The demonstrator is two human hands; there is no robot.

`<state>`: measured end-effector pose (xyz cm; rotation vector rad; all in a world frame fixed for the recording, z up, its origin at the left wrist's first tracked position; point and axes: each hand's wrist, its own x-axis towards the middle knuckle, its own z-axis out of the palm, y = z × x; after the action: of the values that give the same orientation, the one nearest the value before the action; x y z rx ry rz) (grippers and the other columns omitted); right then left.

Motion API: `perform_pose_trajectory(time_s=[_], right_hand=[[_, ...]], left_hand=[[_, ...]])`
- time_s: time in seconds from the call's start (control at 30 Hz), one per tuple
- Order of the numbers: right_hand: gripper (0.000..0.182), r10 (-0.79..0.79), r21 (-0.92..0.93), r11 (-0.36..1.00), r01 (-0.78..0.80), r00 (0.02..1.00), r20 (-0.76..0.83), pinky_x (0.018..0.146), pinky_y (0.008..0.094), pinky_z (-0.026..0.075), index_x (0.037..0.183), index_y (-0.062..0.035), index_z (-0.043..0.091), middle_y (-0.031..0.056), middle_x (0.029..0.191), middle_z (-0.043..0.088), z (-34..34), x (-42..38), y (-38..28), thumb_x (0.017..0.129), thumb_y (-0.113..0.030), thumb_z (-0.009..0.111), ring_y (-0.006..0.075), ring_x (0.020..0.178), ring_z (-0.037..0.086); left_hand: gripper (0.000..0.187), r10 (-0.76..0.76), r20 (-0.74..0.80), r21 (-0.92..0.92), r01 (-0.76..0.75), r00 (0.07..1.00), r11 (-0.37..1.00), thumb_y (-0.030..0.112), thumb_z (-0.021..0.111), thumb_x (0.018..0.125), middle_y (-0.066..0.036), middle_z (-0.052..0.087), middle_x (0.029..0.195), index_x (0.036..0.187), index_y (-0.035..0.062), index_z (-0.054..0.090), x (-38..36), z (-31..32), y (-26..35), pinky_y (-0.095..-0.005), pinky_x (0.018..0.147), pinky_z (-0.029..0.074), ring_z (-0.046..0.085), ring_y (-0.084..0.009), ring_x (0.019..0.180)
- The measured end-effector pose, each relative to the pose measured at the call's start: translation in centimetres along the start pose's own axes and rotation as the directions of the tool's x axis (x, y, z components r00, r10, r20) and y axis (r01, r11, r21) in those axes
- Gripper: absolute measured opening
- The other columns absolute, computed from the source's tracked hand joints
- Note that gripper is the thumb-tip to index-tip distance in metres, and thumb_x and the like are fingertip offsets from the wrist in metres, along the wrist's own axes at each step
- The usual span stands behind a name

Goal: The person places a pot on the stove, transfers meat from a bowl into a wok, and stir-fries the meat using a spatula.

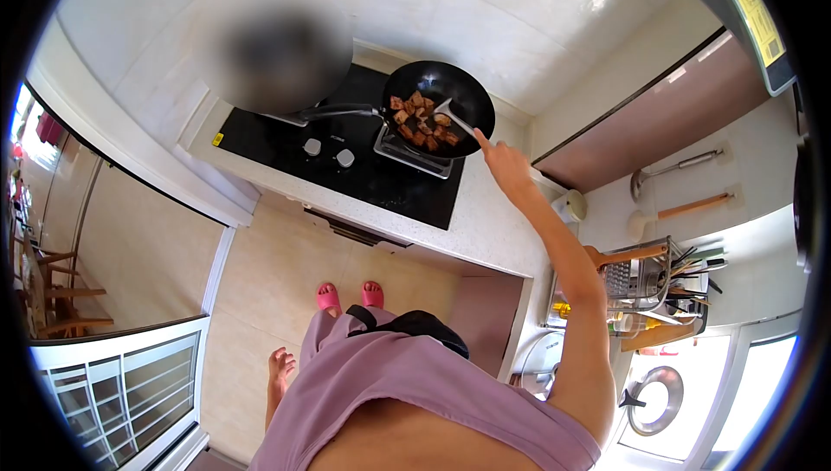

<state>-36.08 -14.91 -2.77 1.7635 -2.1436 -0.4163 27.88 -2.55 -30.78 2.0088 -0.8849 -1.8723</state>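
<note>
the right hand point(505, 164) is stretched out toward the stove, fingers closed around the handle of a spatula point(454, 118), with the forefinger laid along it. the spatula's pale blade sits inside the wok point(439, 107), resting among the food at the right part of the pan. the left hand point(280, 365) hangs down at the person's side, well away from the wok, fingers loosely spread and holding nothing.

the wok is dark, tilted a little toward the camera, and stands on the right burner of the black cooktop point(346, 159). in it lie browned cubes point(421, 120) of something like tofu or meat, gathered at the left and lower side of the pan; which it is cannot be told. judging by the colour, the pieces are already well seared and the work looks to be in the stirring stage, with the food not yet taken out of the pan. whether the burner is lit cannot be seen.

left of the wok, on the other burner, is a second pan point(281, 60), blurred, its contents hidden. two knobs point(329, 152) sit on the cooktop in front of the wok. to the right of the wok, further along the counter, a wire rack point(645, 276) holds utensils, and a ladle point(675, 168) hangs on the wall above it. below the wok, on the tiled floor, are the person's pink slippers point(349, 296).
</note>
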Motion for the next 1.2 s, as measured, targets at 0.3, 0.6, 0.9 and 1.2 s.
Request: perform_pose_trajectory(time_s=[0.3, 0.6, 0.9, 1.2], right_hand=[[0.052, 0.042, -0.075, 0.996, -0.043, 0.999, -0.007, 0.051, 0.0312, 0.051, 0.129, -0.0161, 0.041, 0.0083, 0.069, 0.059, 1.6, 0.5, 1.0, 0.079, -0.006, 0.051, 0.0218, 0.059, 0.061], [0.053, 0.021, -0.063, 0.998, -0.023, 0.999, -0.026, 0.052, 0.0306, 0.051, 0.129, -0.0131, 0.041, 0.0073, 0.069, 0.059, 1.5, 1.2, 0.1, 0.078, -0.005, 0.051, 0.0206, 0.061, 0.062], [0.054, 0.004, -0.067, 0.998, -0.004, 1.0, 0.008, 0.051, 0.0302, 0.05, 0.13, -0.0131, 0.04, 0.0065, 0.065, 0.058, 1.6, 1.1, 0.8, 0.078, -0.005, 0.051, 0.0198, 0.059, 0.061], [0.055, 0.042, -0.043, 0.998, -0.042, 0.999, -0.013, 0.051, 0.0316, 0.051, 0.13, -0.0134, 0.038, 0.0078, 0.066, 0.059, 0.4, 0.8, 0.8, 0.077, -0.005, 0.051, 0.0211, 0.059, 0.062]], left_hand=[[0.043, -0.014, 0.018, -0.115, 0.016, 1.0, 0.993, 0.025, 0.054, 0.084, -0.01, 0.057, 0.095, 0.121, 0.0086, 0.042, 1.4, 0.3, -0.1, -0.0296, 0.063, 0.047, 0.057, -0.017, 0.072], [0.044, 0.017, 0.006, -0.07, -0.017, 1.0, 0.997, 0.024, 0.053, 0.083, -0.011, 0.057, 0.098, 0.123, 0.0103, 0.041, 0.0, 0.3, -0.2, -0.0331, 0.069, 0.047, 0.058, -0.0188, 0.075], [0.038, -0.004, 0.054, -0.014, 0.005, 0.999, 1.0, 0.02, 0.048, 0.087, -0.012, 0.057, 0.103, 0.123, 0.0093, 0.041, 2.0, -0.4, -0.5, -0.0349, 0.072, 0.048, 0.058, -0.0217, 0.08], [0.039, -0.023, 0.049, 0.004, 0.023, 0.999, 1.0, 0.018, 0.047, 0.088, -0.012, 0.056, 0.103, 0.124, 0.0074, 0.04, 1.1, -0.1, -0.3, -0.0345, 0.073, 0.048, 0.059, -0.0214, 0.081]])
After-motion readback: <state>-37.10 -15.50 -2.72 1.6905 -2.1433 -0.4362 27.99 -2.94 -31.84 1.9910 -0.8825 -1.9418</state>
